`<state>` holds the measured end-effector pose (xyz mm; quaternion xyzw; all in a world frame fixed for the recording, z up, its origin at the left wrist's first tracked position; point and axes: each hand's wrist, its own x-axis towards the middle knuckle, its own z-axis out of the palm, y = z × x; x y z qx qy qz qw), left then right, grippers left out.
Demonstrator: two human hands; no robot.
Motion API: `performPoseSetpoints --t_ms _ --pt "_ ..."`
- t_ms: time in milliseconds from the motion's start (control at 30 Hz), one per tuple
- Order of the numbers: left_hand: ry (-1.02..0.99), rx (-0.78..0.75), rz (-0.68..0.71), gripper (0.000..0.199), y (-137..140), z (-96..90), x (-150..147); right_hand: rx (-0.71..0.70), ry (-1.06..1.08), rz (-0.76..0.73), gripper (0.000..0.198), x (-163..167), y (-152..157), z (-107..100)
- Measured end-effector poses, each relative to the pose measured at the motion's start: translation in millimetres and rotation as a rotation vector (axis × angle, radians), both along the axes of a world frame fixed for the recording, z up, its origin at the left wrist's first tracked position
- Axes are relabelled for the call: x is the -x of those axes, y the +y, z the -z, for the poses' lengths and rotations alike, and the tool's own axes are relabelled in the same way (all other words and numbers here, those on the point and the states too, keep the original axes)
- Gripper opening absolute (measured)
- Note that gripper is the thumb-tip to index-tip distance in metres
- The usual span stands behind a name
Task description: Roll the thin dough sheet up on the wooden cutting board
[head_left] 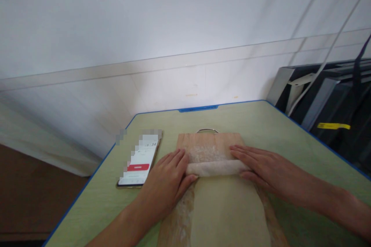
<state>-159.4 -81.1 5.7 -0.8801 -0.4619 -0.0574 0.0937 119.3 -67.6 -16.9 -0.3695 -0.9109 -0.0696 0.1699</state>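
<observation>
A pale, flour-dusted roll of dough lies crosswise on a wooden cutting board. From its near side a flat, thin sheet of dough spreads toward me. Around the roll's left end my left hand is closed, fingers on the far side and thumb on the near side. My right hand grips the right end the same way. Both ends are covered by my hands, and whether a rolling pin sits inside the roll cannot be seen. Loose flour whitens the board beyond the roll and along its left side.
A phone with a lit screen lies left of the board, close to my left forearm. The board's metal handle points to the far side. Blue edging borders the green table. Behind is a white wall; dark flat panels lean at right.
</observation>
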Motion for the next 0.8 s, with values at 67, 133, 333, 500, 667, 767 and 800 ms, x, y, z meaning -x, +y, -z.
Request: performPoseSetpoints --t_ms 67,133,333,500,667,767,800 --pt "0.015 -0.035 0.008 0.049 -3.9 0.9 0.6 -0.093 -0.009 -0.006 0.042 1.1 -10.5 -1.5" --pt "0.034 -0.082 0.012 0.053 -6.4 3.2 1.7 -0.157 -0.016 -0.048 0.043 2.5 -18.7 -4.0" --pt "0.059 -0.194 0.036 0.058 -6.5 10.1 4.5 -0.113 -0.016 -0.087 0.046 6.8 -24.6 -4.2" --pt "0.039 -0.281 0.076 0.056 -4.3 1.3 0.3 0.003 -0.049 -0.028 0.043 6.8 -5.9 0.8" --pt "0.048 -0.285 0.096 0.056 -7.3 -4.5 -2.6 0.115 -0.046 -0.058 0.044 3.5 10.3 -6.0" --pt "0.056 -0.259 0.083 0.054 -7.5 -1.0 -2.2 0.106 -0.042 -0.060 0.044 2.9 5.0 -10.6" --pt "0.057 -0.254 0.078 0.053 -7.1 0.7 -2.1 0.086 -0.044 -0.057 0.045 3.1 0.8 -11.0"
